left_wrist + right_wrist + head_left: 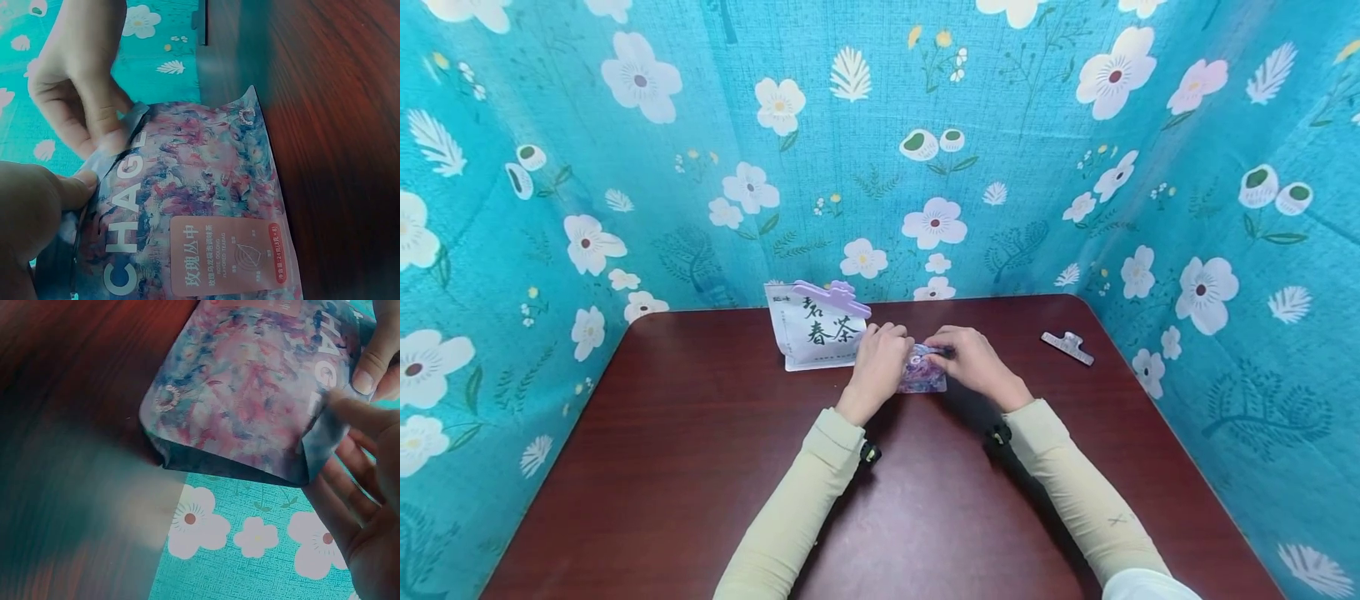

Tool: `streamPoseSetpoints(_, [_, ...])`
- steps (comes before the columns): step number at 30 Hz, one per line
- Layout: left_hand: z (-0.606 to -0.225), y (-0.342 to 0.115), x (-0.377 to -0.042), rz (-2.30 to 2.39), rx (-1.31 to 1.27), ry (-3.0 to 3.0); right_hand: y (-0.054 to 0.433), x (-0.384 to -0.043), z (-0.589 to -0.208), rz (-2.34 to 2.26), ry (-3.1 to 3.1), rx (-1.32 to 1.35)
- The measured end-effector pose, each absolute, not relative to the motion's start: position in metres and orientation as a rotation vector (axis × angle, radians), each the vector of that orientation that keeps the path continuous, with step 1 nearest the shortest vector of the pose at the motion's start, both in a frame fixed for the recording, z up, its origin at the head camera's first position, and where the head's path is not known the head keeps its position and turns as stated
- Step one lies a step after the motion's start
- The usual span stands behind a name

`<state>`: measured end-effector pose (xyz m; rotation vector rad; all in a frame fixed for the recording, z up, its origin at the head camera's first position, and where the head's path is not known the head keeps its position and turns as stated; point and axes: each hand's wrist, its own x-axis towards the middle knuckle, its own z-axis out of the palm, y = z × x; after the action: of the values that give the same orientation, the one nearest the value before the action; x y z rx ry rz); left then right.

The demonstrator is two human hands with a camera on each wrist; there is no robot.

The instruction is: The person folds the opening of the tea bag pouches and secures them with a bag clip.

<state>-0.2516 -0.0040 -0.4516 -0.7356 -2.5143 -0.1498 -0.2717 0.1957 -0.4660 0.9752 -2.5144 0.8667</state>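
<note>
A: Where is the pink-and-blue pouch (pixel 922 380)?
B: Just right of the middle of the head view, between the two hands, on the far half of the table (pixel 662 458).

A: What is the left hand (pixel 882 360) doing?
B: Gripping the pouch's top edge. In the left wrist view its thumb presses on that edge at the lower left.

A: And the right hand (pixel 972 360)?
B: Pinching the same edge near its other end, thumb in front and fingers behind. The right wrist view has a corner there folded over.

A: Any print on the pouch?
B: Big white letters beginning "CHAG" beside the pinched edge, and a pink label (pixel 228 256) at the bottom of the left wrist view.

A: What else is around?
B: Left of the hands in the head view, a white pouch (pixel 820 337) stands with a purple clip (pixel 831 297) across its top. A silvery clip (pixel 1067 347) lies well apart, at the right of the table. Behind hangs a blue flowered cloth (pixel 850 167).
</note>
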Motion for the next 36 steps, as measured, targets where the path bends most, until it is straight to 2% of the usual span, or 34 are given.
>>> streamPoseSetpoints(12, [-0.4496,-0.0057,-0.2472,-0.120,-0.776,-2.509,0.1925,-0.2746,-0.4677,0.877,-2.351,1.095])
streamPoseSetpoints(36, [-0.4499,-0.0073,-0.2495,-0.114,-0.795,-2.517,0.1892,-0.2736,-0.4729,1.070,-2.323,0.994])
